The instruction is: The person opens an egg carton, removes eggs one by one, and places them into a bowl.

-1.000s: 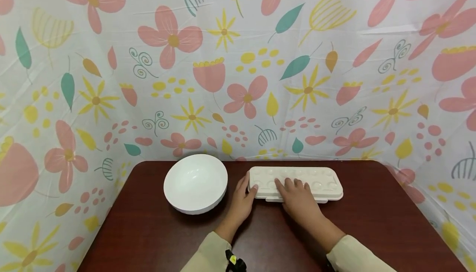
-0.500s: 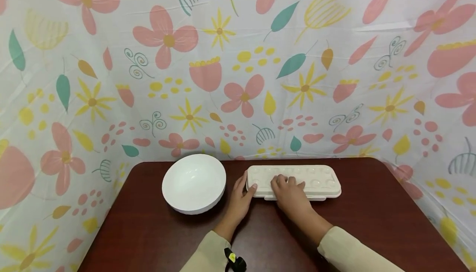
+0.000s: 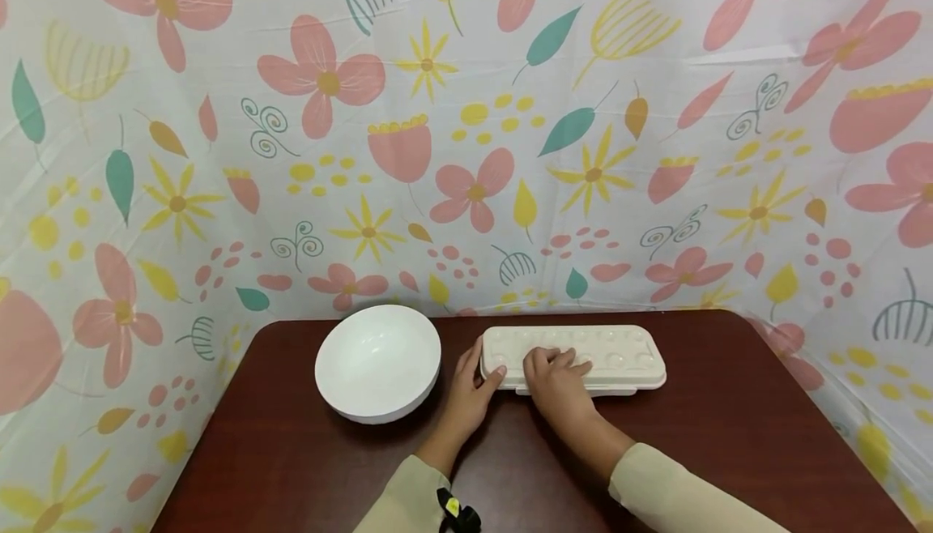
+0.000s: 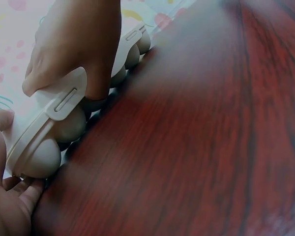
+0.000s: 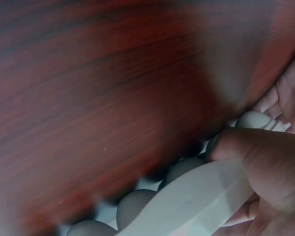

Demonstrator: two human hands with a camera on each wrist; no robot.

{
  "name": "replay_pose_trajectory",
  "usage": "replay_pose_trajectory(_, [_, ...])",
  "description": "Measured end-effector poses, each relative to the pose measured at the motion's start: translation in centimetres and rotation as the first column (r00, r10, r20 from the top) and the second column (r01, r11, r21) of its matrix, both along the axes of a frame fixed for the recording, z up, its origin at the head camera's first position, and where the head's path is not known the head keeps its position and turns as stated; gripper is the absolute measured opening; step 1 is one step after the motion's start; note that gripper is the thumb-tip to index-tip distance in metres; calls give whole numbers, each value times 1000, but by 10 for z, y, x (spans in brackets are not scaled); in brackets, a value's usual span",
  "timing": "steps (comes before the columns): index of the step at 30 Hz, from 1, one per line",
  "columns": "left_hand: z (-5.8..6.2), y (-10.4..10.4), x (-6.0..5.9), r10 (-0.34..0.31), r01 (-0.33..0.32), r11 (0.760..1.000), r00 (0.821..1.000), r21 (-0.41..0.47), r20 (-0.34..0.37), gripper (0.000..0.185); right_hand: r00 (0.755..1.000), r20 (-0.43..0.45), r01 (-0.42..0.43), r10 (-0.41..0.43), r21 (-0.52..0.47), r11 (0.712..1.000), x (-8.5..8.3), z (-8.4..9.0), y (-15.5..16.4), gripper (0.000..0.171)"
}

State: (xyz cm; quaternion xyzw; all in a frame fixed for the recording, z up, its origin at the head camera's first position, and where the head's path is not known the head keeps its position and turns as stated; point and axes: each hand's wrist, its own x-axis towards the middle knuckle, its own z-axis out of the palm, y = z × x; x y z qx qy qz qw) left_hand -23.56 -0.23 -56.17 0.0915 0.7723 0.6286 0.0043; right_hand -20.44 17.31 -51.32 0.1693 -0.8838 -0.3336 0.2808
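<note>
A long cream egg box (image 3: 619, 348) with a bumpy lid lies closed on the table. My left hand (image 3: 465, 395) grips its left end, thumb at the front corner. In the left wrist view, fingers of the left hand (image 4: 12, 206) reach beneath that end. Curled fingers of my right hand (image 3: 560, 387) rest on the lid, left of its middle. The right wrist view has the right thumb (image 5: 228, 145) at the front edge, beside the rounded egg cups (image 5: 133, 209). A front clasp (image 4: 66, 103) shows near the right hand in the left wrist view.
A white round bowl (image 3: 379, 364) stands left of the egg box, close to the left hand. The dark red-brown wooden table (image 3: 306, 468) ends at a flower-patterned cloth (image 3: 474, 274) behind and at the sides.
My right hand has slid left along the lid and its fingers have curled more. The left hand keeps its place on the box's end. The head view has shifted slightly.
</note>
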Motion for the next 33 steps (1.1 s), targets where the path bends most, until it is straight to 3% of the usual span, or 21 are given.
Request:
replay_pose_trajectory(3, [1,1,0,-5,5,1000,1000,3,5,77,1000,-5,10,-10,-20,1000,0,-1,-1,37])
replay_pose_trajectory(13, [-1,1,0,0,0,1000,1000,26,-3,75,994,97,54,-52,-15,998,2,-1,-4,37])
replay_pose_trajectory(22, [-2,0,2,-19,20,999,1000,-32,19,82,995,92,48,-48,10,999,7,1,-3,38])
replay_pose_trajectory(33, [-1,0,0,-11,11,1000,1000,8,-8,78,991,113,61,-67,53,997,4,3,-3,38])
